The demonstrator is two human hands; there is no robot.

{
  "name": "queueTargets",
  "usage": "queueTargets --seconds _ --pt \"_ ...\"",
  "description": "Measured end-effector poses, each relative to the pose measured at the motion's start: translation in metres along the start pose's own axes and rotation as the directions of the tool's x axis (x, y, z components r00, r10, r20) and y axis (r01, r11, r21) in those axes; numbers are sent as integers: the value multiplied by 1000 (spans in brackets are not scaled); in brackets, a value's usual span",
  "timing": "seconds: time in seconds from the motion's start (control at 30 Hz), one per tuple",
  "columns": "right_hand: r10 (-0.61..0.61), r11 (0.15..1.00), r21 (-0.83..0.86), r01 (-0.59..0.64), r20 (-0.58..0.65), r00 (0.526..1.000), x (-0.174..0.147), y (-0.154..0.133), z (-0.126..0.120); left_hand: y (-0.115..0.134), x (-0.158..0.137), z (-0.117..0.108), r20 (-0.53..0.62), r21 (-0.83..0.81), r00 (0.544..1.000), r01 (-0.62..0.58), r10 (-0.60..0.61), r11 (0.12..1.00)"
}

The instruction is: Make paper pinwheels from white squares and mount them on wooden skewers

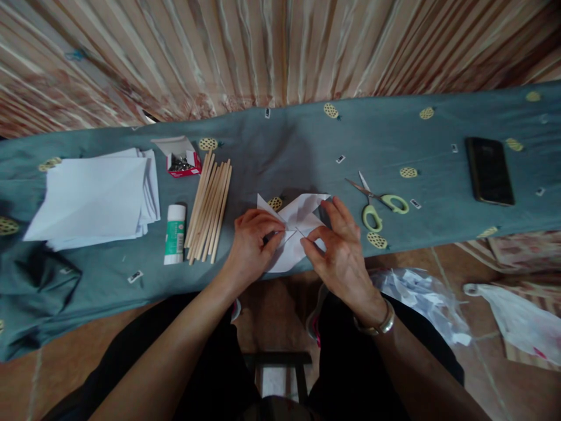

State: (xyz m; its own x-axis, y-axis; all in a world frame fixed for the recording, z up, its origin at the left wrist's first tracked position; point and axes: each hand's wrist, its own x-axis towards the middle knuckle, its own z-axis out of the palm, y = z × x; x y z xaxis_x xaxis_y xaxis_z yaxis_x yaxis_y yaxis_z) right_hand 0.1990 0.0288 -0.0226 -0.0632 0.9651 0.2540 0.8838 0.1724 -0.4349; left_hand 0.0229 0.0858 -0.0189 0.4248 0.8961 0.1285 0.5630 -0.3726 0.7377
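Note:
A white paper pinwheel (291,257), with its points folded in, lies at the near edge of the cloth-covered table. My left hand (252,242) pinches the paper near its centre between thumb and fingers. From the right side, my right hand (342,248) has its thumb and forefinger closed on a thin, dark, pin-like piece (300,233) at the pinwheel's middle. Its other fingers reach over the paper's upper right point. Several wooden sticks (210,210) lie left of my left hand. Green-handled scissors (370,196), their blades parted, rest right of my right hand.
Left of the sticks are a glue stick (175,234) and an open red box (182,166) of small metal pieces. A white paper stack (96,193) lies farther left, a phone (489,171) far right. On the floor sits a clear bag (421,298) of paper scraps.

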Motion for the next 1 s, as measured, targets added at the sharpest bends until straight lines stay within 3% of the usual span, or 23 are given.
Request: queueTargets --seconds 1.0 --pt "5 1000 -18 -4 9 1000 3 -4 -2 2 4 12 -48 179 999 4 5 984"
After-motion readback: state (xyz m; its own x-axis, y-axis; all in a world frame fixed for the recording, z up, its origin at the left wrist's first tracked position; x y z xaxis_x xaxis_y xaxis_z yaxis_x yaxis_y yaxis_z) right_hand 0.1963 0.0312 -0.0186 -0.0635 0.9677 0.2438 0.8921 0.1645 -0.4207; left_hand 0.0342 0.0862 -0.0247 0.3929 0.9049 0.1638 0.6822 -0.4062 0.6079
